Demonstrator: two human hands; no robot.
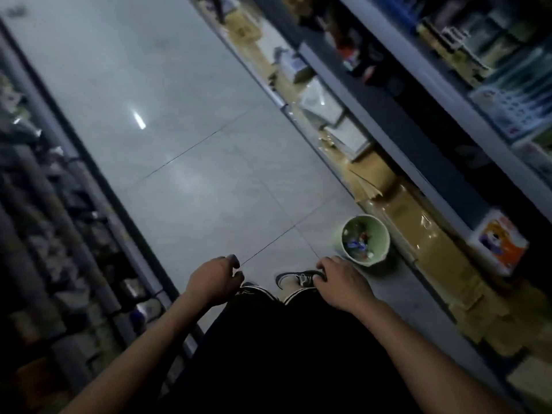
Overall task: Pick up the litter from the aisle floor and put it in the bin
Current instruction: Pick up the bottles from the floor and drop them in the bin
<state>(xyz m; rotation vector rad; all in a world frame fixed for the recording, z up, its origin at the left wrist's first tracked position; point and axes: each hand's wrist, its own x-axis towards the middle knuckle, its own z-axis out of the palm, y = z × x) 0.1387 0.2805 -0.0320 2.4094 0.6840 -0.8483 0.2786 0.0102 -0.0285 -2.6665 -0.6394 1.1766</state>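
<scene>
Bin first: a pale green tub standing upright on the aisle floor, pushed close to the base of the right-hand shelving, its mouth open to the ceiling and scraps of coloured litter already lying in the bottom. It sits just ahead of and to the outside of the right hand, so that hand is plainly the nearer one; the left hand is well apart from it, across the person's legs and the dark shoe showing between them. Both hands hang low in front of the body with fingers loosely curled, and I can see nothing held in either. The grey tiles stretching up the aisle look bare of rubbish from here, though the picture is dim and smeared, so small bits could escape notice. My guess is the picking-up is close to done; anything left would go in from the right side, a short reach outward and forward.
</scene>
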